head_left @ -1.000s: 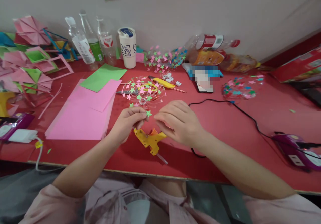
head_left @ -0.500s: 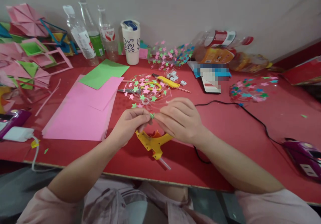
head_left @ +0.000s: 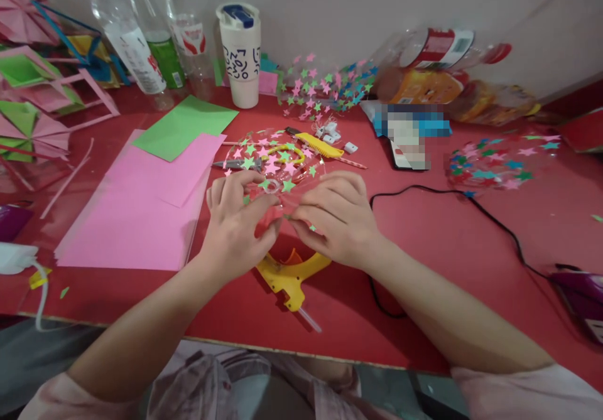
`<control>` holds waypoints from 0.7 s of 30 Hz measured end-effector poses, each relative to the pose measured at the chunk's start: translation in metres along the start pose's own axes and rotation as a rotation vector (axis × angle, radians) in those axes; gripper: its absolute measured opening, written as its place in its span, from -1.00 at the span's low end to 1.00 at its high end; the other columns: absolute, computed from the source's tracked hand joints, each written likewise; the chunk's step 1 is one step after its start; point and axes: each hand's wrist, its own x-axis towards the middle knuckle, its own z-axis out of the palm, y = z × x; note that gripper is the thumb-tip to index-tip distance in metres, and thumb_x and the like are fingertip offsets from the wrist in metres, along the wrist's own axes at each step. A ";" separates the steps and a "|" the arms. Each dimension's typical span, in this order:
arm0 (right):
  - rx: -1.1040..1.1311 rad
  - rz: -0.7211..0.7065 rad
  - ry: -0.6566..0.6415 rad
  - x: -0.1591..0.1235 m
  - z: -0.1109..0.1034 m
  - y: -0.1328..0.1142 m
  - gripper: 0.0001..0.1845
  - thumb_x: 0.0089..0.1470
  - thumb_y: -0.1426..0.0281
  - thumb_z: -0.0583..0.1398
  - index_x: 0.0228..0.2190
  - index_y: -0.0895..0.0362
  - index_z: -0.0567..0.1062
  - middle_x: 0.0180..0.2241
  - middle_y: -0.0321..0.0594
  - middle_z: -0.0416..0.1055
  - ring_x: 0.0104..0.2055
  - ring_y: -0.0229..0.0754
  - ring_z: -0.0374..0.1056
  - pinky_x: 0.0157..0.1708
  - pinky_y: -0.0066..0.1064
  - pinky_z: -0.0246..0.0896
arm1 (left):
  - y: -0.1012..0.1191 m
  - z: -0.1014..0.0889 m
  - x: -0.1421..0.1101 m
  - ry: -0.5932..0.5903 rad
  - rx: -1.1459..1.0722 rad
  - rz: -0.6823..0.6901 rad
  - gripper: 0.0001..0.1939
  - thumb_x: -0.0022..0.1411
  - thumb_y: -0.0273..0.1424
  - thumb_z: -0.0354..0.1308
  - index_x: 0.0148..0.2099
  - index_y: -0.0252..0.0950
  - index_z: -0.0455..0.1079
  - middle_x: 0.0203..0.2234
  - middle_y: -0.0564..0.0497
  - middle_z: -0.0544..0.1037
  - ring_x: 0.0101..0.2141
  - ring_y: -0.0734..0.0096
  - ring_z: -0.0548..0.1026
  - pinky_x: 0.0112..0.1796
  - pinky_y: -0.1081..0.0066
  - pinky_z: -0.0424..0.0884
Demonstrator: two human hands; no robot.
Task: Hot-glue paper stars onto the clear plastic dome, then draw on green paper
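Note:
My right hand (head_left: 336, 219) is closed in a pinch on a small green paper star (head_left: 287, 217), seen nearly edge-on. Facing it, my left hand (head_left: 240, 222) has its thumb and forefinger apart, the tips close to the star. Just beyond my fingers is a clear, rounded plastic piece (head_left: 272, 166) dotted with pink and green stars; I cannot tell if the left fingers touch it. A yellow glue gun (head_left: 294, 277) lies below my hands, its grip toward me, with a clear glue stick (head_left: 309, 319) poking out.
Pink paper (head_left: 127, 219) and a green sheet (head_left: 186, 128) lie left. A yellow cutter (head_left: 320, 145) is behind the plastic piece. A cup (head_left: 240, 62) and bottles (head_left: 134, 56) stand at the wall. A black cord (head_left: 499, 238) crosses the right side near another starred plastic piece (head_left: 499, 162).
My left hand has let go of the small green star and its fingers have spread upward. My right hand still pinches the star. The view has tilted down a little.

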 end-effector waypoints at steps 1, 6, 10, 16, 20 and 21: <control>0.000 0.006 0.009 -0.001 0.001 0.000 -0.89 0.08 0.45 0.24 -0.39 0.06 0.37 -0.40 -0.33 0.45 -0.29 -0.25 0.20 -0.09 -0.28 0.20 | 0.001 0.000 0.000 -0.002 -0.004 0.000 -0.89 0.13 -0.40 0.22 -0.23 -0.17 0.47 -0.03 -0.14 0.36 -0.12 0.07 0.34 -0.13 0.04 0.32; -0.004 0.042 0.001 -0.003 0.004 -0.001 -0.91 0.11 0.41 0.23 -0.37 0.03 0.39 -0.38 -0.36 0.45 -0.28 -0.26 0.23 -0.05 -0.27 0.18 | 0.002 -0.001 0.001 -0.003 -0.026 -0.014 -0.90 0.12 -0.45 0.21 -0.26 -0.18 0.46 -0.03 -0.13 0.35 -0.13 0.10 0.32 -0.14 0.04 0.33; 0.002 0.064 0.006 -0.003 0.005 -0.002 -0.93 0.12 0.42 0.22 -0.38 0.03 0.40 -0.40 -0.38 0.43 -0.28 -0.27 0.20 -0.02 -0.28 0.18 | 0.003 -0.002 0.001 -0.013 -0.044 -0.020 -0.88 0.11 -0.47 0.21 -0.26 -0.18 0.46 -0.05 -0.11 0.36 -0.13 0.11 0.32 -0.14 0.06 0.33; 0.076 0.070 0.026 -0.003 0.007 -0.002 -0.91 0.09 0.42 0.23 -0.44 0.05 0.42 -0.41 -0.37 0.41 -0.28 -0.26 0.18 -0.02 -0.25 0.17 | 0.004 -0.001 0.001 -0.020 -0.081 -0.047 -0.88 0.08 -0.51 0.21 -0.30 -0.22 0.44 -0.07 -0.10 0.37 -0.13 0.14 0.32 -0.12 0.07 0.33; 0.089 0.093 -0.011 -0.003 0.007 -0.003 -0.90 0.11 0.41 0.21 -0.45 0.05 0.43 -0.41 -0.34 0.38 -0.27 -0.25 0.20 -0.05 -0.25 0.17 | 0.005 -0.001 0.001 -0.036 -0.094 -0.065 -0.85 0.07 -0.54 0.18 -0.28 -0.21 0.44 -0.06 -0.08 0.36 -0.12 0.15 0.32 -0.11 0.10 0.34; 0.085 0.100 -0.015 -0.003 0.008 -0.003 -0.91 0.12 0.41 0.20 -0.44 0.05 0.43 -0.41 -0.34 0.38 -0.27 -0.25 0.20 -0.05 -0.25 0.17 | 0.005 -0.001 0.001 -0.036 -0.094 -0.063 -0.85 0.07 -0.54 0.18 -0.28 -0.21 0.44 -0.07 -0.08 0.36 -0.12 0.16 0.32 -0.11 0.10 0.34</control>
